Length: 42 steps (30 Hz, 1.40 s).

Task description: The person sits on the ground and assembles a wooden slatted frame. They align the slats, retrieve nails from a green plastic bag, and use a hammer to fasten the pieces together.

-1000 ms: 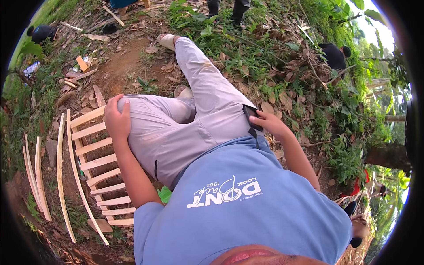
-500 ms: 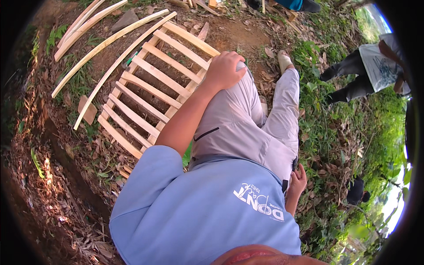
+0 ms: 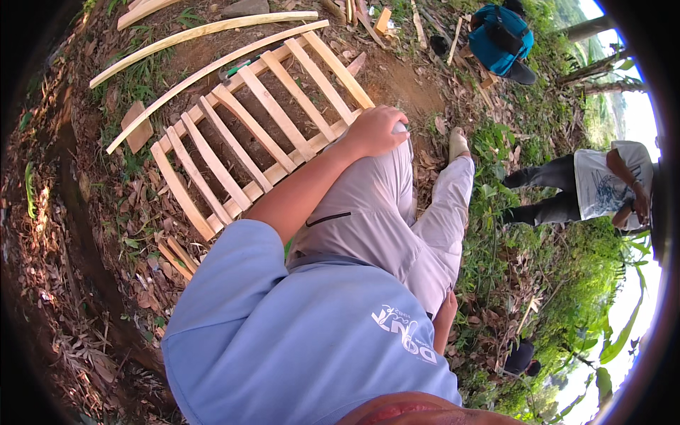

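My left hand [image 3: 379, 132] rests over the bent knee of my light grey trousers [image 3: 368, 195], its fingers draped across it and holding nothing I can see. Beside that forearm lies a slatted wooden frame [image 3: 263, 91], several pale slats across two rails, flat on the ground. Down by my right hip is my right hand [image 3: 446, 315], half covered by my blue shirt [image 3: 304, 319]; its fingers are mostly hidden. A small green item [image 3: 239, 68] sits at the frame's far rail.
Long pale wood strips [image 3: 205, 32] lie beyond the frame, near a flat stone or board piece [image 3: 137, 127]. One person [image 3: 613, 177] in a light shirt stands at right; another in teal [image 3: 500, 41] is at the far side. Leaves and green plants [image 3: 489, 152] cover the right slope.
The view has turned, so the frame and people sit differently in it. My left hand stays on the knee. My right hand has moved back along the hip, and its fingers now show less.
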Motion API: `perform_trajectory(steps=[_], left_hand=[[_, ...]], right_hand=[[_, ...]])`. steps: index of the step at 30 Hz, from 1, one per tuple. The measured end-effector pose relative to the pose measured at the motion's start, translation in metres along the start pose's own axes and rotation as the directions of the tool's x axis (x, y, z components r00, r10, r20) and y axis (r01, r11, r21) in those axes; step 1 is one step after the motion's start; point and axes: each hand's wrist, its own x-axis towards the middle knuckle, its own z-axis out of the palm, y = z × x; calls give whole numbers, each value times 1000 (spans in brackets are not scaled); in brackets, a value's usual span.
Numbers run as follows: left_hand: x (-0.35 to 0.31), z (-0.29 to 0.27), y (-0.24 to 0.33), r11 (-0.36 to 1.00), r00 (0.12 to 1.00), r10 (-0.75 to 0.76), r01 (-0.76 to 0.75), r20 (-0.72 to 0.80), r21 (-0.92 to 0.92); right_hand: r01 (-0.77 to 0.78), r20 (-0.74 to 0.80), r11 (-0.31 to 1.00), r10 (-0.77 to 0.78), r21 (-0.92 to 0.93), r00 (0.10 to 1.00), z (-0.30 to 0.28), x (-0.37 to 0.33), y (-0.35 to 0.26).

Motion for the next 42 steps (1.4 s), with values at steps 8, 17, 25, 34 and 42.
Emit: perform_trajectory(steps=[8, 17, 25, 34, 42], left_hand=[[-60, -91, -69, 800, 922, -353, 385, 159, -460], [-322, -227, -245, 516, 119, -559, 825, -821, -232], [-467, -220, -294, 317, -64, -750, 839, -658, -443], [-440, -204, -280, 269, 26, -846, 883, -533, -384], [-447, -207, -264, 315, 12, -832, 833, -555, -455]], right_hand=[[-182, 164, 957, 147, 226, 976, -79, -29, -65], [90, 104, 994, -83, -65, 991, -66, 104, -173], [168, 394, 856, 45, -490, 918, 95, 275, -274], [448, 618, 529, 195, -720, 762, 143, 296, -268], [471, 593, 523, 84, -710, 801, 137, 292, -265]])
